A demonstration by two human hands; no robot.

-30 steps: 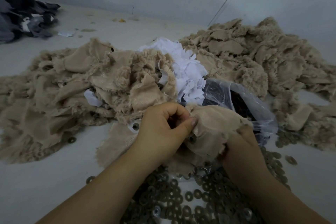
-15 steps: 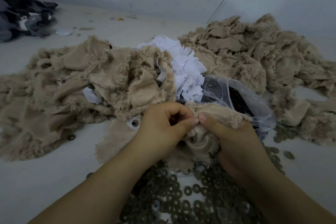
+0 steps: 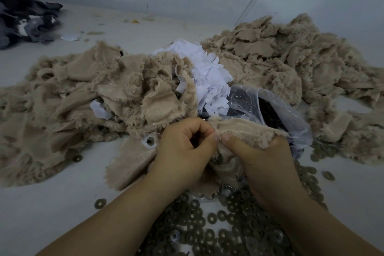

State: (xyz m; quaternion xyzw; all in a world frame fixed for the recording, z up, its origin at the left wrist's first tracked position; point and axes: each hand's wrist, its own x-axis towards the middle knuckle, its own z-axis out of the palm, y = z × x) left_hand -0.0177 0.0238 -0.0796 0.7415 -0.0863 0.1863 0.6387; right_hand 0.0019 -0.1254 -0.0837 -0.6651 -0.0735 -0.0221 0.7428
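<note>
- One beige plush piece (image 3: 245, 130) is held up between both hands, just in front of the plastic bag (image 3: 276, 110) and over the scattered washers (image 3: 207, 224).
- The left grip (image 3: 182, 147) is curled and pinched on the piece's left edge. The right grip (image 3: 264, 162) is closed round its lower right part, with the two thumbs almost touching.
- Two large heaps of beige plush are seen on the desk (image 3: 41, 203): the left heap (image 3: 93, 97) and the right heap (image 3: 280, 64).
- One pile of white cut-outs (image 3: 207, 77) lies between them.
- One bag, clear with dark contents, is counted.
- The washers are too many to be counted.
- One dark cloth heap (image 3: 20, 12) sits at the far left.
</note>
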